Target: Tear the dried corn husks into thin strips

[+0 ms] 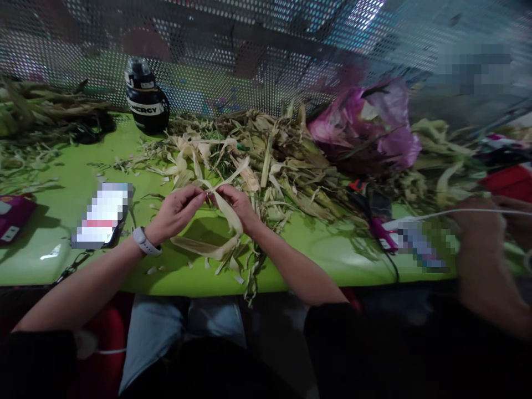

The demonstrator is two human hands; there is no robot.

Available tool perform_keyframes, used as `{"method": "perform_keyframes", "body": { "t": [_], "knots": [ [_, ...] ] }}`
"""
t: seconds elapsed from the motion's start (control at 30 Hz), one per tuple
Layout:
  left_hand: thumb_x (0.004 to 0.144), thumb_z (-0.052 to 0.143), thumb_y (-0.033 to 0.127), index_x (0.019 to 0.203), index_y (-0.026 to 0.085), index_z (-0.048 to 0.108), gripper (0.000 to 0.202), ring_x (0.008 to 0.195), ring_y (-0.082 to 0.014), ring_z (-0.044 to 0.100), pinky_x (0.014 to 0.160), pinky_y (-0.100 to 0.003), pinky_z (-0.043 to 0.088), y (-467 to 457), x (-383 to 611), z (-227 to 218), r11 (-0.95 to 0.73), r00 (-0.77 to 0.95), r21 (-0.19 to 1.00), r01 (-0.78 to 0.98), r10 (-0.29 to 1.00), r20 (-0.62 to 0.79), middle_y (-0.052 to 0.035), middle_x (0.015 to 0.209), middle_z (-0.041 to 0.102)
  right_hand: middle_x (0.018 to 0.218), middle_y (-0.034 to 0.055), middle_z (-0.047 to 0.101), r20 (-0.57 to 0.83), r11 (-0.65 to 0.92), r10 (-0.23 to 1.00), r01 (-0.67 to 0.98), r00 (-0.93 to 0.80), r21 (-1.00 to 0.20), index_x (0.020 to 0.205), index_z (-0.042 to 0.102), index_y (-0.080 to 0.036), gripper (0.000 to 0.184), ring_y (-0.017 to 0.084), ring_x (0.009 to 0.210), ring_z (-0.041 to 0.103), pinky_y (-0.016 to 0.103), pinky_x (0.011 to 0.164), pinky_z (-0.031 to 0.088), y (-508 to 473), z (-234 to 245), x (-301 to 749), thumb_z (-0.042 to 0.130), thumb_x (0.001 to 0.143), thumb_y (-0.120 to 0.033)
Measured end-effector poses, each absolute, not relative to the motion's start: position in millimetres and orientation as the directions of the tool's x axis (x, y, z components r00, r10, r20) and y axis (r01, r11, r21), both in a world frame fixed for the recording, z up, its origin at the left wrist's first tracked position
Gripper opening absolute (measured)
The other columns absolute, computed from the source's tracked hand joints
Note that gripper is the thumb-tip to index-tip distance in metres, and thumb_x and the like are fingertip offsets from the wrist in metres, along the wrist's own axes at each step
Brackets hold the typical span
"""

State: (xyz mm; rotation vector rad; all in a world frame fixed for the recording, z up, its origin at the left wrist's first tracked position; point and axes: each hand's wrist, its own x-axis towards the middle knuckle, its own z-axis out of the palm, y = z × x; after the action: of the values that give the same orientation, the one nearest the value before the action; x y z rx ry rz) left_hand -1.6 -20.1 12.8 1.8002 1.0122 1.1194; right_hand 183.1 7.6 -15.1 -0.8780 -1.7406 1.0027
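My left hand (181, 207) and my right hand (238, 207) meet over the green table (328, 254), fingertips close together. Both pinch a pale, dry corn husk strip (228, 211) where it narrows. From the pinch the strip hangs down by my right hand, and a long pale husk piece (201, 247) curves below toward the left. Whether these two are one piece I cannot tell. The exact contact under the fingertips is partly hidden. Small husk scraps (238, 279) lie on the table below. A white wristband (146, 242) circles my left wrist.
Behind my hands lies a heap of dry husks (307, 166), with a pink plastic bag (394, 144) on it. A black bottle (146, 105) stands at back left. A phone (103, 213) lies left; another person's arm (482, 249) reaches in at right. A perforated screen (199, 50) stands behind.
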Motion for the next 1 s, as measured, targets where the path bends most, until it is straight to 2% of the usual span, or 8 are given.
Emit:
{"method": "perform_keyframes", "body": {
  "t": [0.1,0.2,0.43,0.77,0.93,1.0],
  "knots": [
    [0.094,0.052,0.042,0.078,0.018,0.060,0.030,0.050,-0.0094,0.033,0.048,-0.023,0.026,-22,-1,11,-0.276,0.322,0.953,0.126,0.920,0.224,0.0034,0.057,0.041,0.082,0.0029,0.058,0.449,0.549,0.824,0.290,-0.346,-0.784,0.080,0.063,-0.022,0.031,0.017,0.080,0.055,0.032,0.079,0.047,7,-14,184,0.052,0.092,-0.049],
    [0.093,0.053,0.047,0.077,0.018,0.057,0.033,0.048,-0.0084,0.029,0.045,-0.022,0.022,-23,0,9,-0.172,0.345,0.984,0.038,0.927,0.149,0.0048,0.056,0.035,0.080,0.0046,0.056,0.478,0.633,0.768,0.389,-0.426,-0.670,0.078,0.061,-0.023,0.032,0.019,0.079,0.053,0.033,0.077,0.047,10,-15,186,0.043,0.097,-0.041],
    [0.092,0.054,0.048,0.074,0.017,0.054,0.036,0.048,-0.0068,0.031,0.044,-0.020,0.022,-26,4,11,-0.118,0.394,0.993,-0.020,0.912,0.117,0.0044,0.058,0.038,0.086,0.0070,0.058,0.528,0.671,0.740,0.393,-0.417,-0.629,0.088,0.061,-0.022,0.032,0.021,0.085,0.053,0.036,0.085,0.047,10,-24,186,0.037,0.098,-0.041],
    [0.096,0.048,0.042,0.070,0.017,0.050,0.036,0.049,-0.0073,0.035,0.047,-0.021,0.029,-26,3,7,-0.301,0.536,0.951,0.070,0.815,0.218,0.0045,0.057,0.040,0.094,0.0100,0.064,0.660,0.733,0.675,0.401,-0.330,-0.550,0.096,0.065,-0.019,0.039,0.020,0.093,0.059,0.034,0.088,0.049,4,-42,179,0.033,0.100,-0.040],
    [0.098,0.044,0.037,0.071,0.017,0.053,0.035,0.051,-0.0086,0.043,0.051,-0.023,0.035,-28,1,5,-0.457,0.523,0.867,0.196,0.797,0.302,0.0025,0.057,0.049,0.088,0.0067,0.064,0.613,0.718,0.692,0.271,-0.382,-0.641,0.092,0.068,-0.019,0.039,0.018,0.084,0.060,0.032,0.084,0.050,8,-35,181,0.037,0.100,-0.042],
    [0.098,0.044,0.036,0.073,0.017,0.059,0.035,0.055,-0.0110,0.051,0.055,-0.025,0.039,-28,-2,9,-0.576,0.468,0.784,0.231,0.772,0.429,-0.0010,0.062,0.057,0.084,0.0048,0.063,0.569,0.694,0.700,0.222,-0.431,-0.685,0.089,0.069,-0.019,0.039,0.016,0.082,0.060,0.031,0.082,0.051,12,-29,185,0.041,0.098,-0.045]
  ]
}}
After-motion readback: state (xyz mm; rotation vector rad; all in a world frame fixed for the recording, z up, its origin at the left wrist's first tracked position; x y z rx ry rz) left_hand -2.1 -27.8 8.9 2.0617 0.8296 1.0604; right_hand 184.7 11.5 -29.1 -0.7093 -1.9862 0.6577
